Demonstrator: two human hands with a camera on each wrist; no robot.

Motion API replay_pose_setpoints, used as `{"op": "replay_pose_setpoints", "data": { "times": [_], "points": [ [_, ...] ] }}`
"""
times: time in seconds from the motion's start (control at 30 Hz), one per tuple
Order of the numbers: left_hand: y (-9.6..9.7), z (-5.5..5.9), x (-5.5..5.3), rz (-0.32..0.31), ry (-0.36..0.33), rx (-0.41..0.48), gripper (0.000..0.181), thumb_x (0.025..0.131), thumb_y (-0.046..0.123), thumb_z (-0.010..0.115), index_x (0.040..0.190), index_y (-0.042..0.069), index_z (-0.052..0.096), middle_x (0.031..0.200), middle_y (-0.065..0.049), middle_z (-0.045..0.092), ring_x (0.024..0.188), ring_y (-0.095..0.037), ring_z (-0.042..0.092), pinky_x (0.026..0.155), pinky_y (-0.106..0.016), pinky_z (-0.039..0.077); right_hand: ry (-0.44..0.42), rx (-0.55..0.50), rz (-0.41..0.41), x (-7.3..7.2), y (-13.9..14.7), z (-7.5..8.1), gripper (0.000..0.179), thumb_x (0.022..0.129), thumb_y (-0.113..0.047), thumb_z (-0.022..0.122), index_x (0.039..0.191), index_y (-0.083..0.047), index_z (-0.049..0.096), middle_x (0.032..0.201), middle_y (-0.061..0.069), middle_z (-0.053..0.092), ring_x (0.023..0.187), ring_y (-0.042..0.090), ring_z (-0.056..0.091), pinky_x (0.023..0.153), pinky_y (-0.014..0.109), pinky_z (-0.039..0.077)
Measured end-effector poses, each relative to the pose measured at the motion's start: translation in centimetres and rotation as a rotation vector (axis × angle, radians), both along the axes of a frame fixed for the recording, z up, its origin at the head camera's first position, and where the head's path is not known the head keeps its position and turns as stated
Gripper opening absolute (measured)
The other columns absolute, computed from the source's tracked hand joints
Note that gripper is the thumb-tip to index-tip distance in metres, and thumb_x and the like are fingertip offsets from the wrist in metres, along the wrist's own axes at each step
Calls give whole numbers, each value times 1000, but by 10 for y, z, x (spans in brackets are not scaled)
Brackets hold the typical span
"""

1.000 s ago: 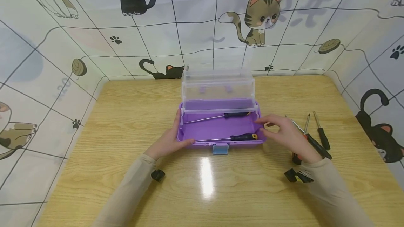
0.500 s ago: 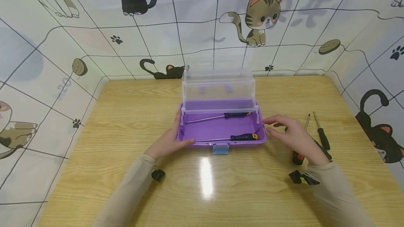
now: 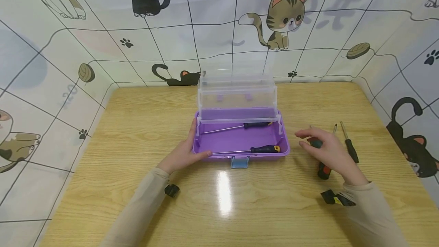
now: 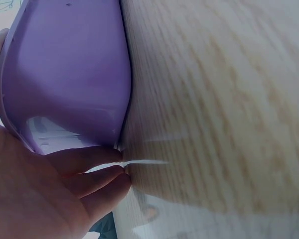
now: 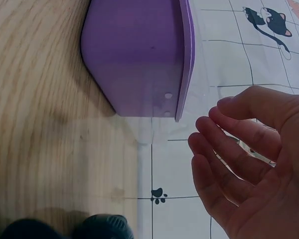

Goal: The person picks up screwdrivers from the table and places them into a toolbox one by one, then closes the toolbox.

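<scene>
The purple box (image 3: pixel 236 138) sits near the middle of the wooden table (image 3: pixel 267 209), its clear lid (image 3: pixel 236 102) raised at the back and its blue latch (image 3: pixel 239 162) hanging at the front. Inside lie two long screwdrivers, the front screwdriver (image 3: pixel 265 149) along the near wall and the rear screwdriver (image 3: pixel 257 125) slightly slanted, partly under the lid (both handles point right). The left hand (image 3: pixel 181 155) grips the near left corner, thumb over the front rim, fingers against the side. The right hand (image 3: pixel 329 151) is just right of the box, clear of it, fingers loosely bent and holding nothing. A dark green handle (image 3: pixel 315 143) shows between its thumb and index finger; whether they touch is unclear. Beside that hand lie a red-and-black handle (image 3: pixel 324 171) and a slim screwdriver (image 3: pixel 351 151). Behind stands a white backdrop (image 3: pixel 219 41) printed with cats.
</scene>
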State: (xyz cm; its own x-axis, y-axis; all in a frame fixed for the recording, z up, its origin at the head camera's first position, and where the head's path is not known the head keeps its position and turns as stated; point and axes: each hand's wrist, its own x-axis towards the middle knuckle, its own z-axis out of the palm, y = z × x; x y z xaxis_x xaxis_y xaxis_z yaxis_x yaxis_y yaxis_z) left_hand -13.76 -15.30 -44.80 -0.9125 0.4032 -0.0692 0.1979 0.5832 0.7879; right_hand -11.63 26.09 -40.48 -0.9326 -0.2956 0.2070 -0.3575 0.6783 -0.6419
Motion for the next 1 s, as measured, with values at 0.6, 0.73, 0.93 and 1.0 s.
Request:
{"op": "replay_pose_setpoints", "data": {
  "times": [0.6,0.73,0.93,1.0],
  "points": [
    [0,1,0,-1,-3,3,113,70,55,67,139,31,-19,145,-12,17,110,-31,48,93,-42,35,-64,-3,-102,18,24,-2,25,83,-14,64,109,-14,62,103,5,61,79,6,52,60,18,41],
    [0,2,0,-9,-4,6,112,70,55,66,139,31,-20,144,-14,18,109,-32,49,93,-43,36,-81,12,-121,21,29,-4,26,85,-17,62,110,-12,61,101,6,61,69,12,49,54,22,39],
    [0,2,0,-6,-10,10,112,71,53,67,139,32,-19,144,-15,19,107,-32,50,93,-42,36,-84,13,-154,25,36,-8,26,84,-17,63,109,-11,61,106,6,60,82,5,52,63,17,42],
    [0,2,0,-1,-14,11,112,71,53,67,139,33,-19,144,-14,18,107,-33,50,93,-42,37,-86,9,-153,26,37,-9,25,85,-17,62,109,-10,61,105,7,59,83,6,52,65,17,41]
  ]
}}
